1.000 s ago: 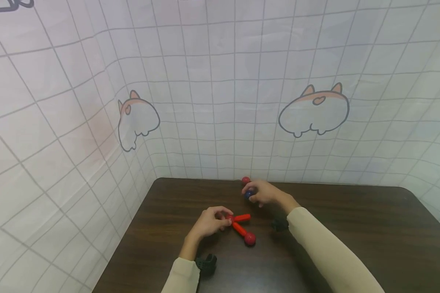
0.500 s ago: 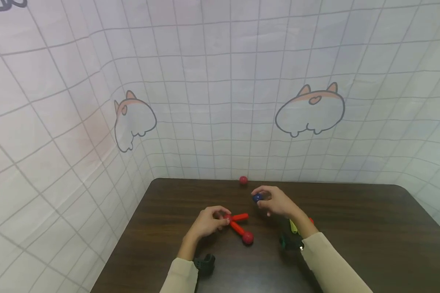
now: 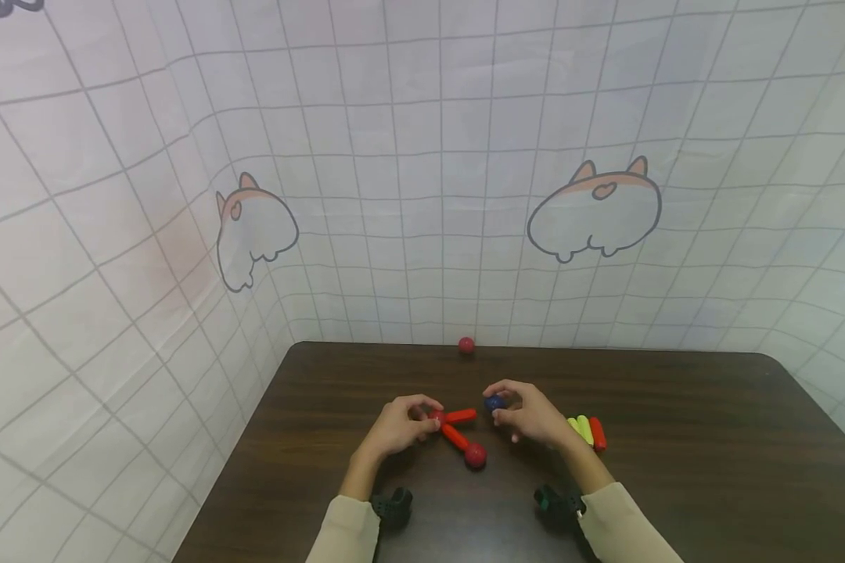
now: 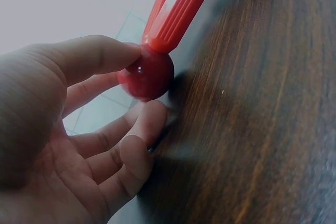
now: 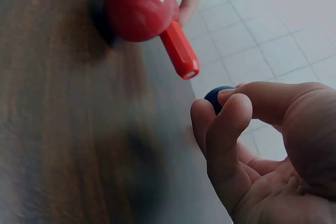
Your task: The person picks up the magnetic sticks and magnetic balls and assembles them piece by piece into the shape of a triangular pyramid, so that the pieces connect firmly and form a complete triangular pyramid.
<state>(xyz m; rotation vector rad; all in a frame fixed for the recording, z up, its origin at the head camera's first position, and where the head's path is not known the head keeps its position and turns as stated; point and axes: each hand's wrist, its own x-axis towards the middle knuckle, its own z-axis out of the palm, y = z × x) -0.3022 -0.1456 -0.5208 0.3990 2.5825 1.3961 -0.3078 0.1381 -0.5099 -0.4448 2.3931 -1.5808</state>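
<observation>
My left hand (image 3: 397,426) pinches a red ball (image 4: 149,74) between thumb and fingers. Two red ribbed rods fan out from that ball: one rod (image 3: 461,416) has a bare end, the other (image 3: 454,437) leads to a second red ball (image 3: 475,455). To the right, my right hand (image 3: 531,413) pinches a dark blue ball (image 3: 494,403), held a short way from the bare rod end. In the right wrist view the blue ball (image 5: 216,98) is mostly hidden by the fingertips, and the bare rod (image 5: 179,51) points towards it.
Another red ball (image 3: 467,345) lies at the table's far edge by the grid-patterned curtain (image 3: 408,195). Two yellow-green rods (image 3: 584,429) and a red rod (image 3: 598,433) lie side by side, right of the right forearm. The dark wooden table (image 3: 704,438) extends to the right.
My right hand has brought the blue ball back from the far edge, nearer to me and slightly right. The rods beside the forearm have come into view. The left hand keeps its hold.
</observation>
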